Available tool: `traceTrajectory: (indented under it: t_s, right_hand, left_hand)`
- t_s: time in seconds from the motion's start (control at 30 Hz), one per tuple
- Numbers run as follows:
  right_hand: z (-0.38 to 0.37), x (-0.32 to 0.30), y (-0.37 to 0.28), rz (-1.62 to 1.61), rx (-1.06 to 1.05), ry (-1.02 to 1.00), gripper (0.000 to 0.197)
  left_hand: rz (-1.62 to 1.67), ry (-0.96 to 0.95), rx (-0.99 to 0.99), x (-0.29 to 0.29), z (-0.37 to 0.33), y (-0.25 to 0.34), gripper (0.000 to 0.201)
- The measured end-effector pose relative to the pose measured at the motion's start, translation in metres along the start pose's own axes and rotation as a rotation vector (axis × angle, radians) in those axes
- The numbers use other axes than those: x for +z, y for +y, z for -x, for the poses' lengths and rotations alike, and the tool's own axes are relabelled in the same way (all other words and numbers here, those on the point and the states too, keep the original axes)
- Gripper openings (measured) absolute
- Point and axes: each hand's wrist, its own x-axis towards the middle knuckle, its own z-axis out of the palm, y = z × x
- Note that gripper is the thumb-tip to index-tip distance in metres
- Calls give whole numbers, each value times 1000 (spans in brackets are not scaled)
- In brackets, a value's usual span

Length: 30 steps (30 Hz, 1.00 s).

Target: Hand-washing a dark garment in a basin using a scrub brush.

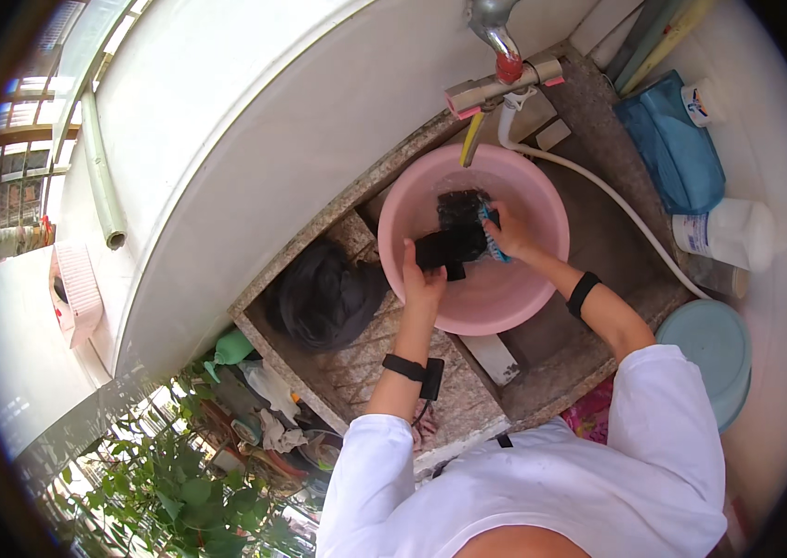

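A round pink basin (553, 216) holds water. Inside it is a dark, flattish black item (450, 247), part of it wet at the far end; whether it is a shoe or folded cloth I cannot tell. My left hand (423, 285) grips its near left end, thumb up along the edge and the other fingers mostly hidden beneath. In my right hand (511, 232) is a blue scrubbing brush (492, 232), closed in the fingers and held against the item's right side. Both wrists wear black bands.
The basin stands in a stone sink (468, 423). Left of it lies a dark bundle of cloth (324, 296). Beyond are a tap (502, 39) and white hose (630, 206). On the right are a blue pouch (677, 144), white bottle (737, 234) and pale-green round tub (705, 349).
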Motion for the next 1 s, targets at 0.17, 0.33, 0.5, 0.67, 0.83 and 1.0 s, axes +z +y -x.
traceTrajectory:
  t_s: [0.17, 0.33, 0.5, 0.67, 0.83, 1.0]
  right_hand:
    - [5, 13, 10, -451, 217, -61, 40]
    - [13, 2, 4, -598, 514, -329, 37]
    - [15, -17, 11, -531, 581, -387, 35]
    - [22, -12, 3, -528, 364, -106, 35]
    - [16, -9, -50, -141, -55, 53, 34]
    - [-16, -11, -4, -102, 111, -33, 39]
  left_hand:
    - [-698, 493, 130, -2, -47, -57, 51]
    - [-798, 473, 671, -2, -72, -46, 42]
    - [-1566, 418, 841, 12, -55, -31, 34]
    - [-1063, 515, 821, 41, -39, -58, 38]
    - [-1392, 384, 694, -13, -74, -30, 44]
    - [-1262, 192, 333, -14, -92, -42, 36]
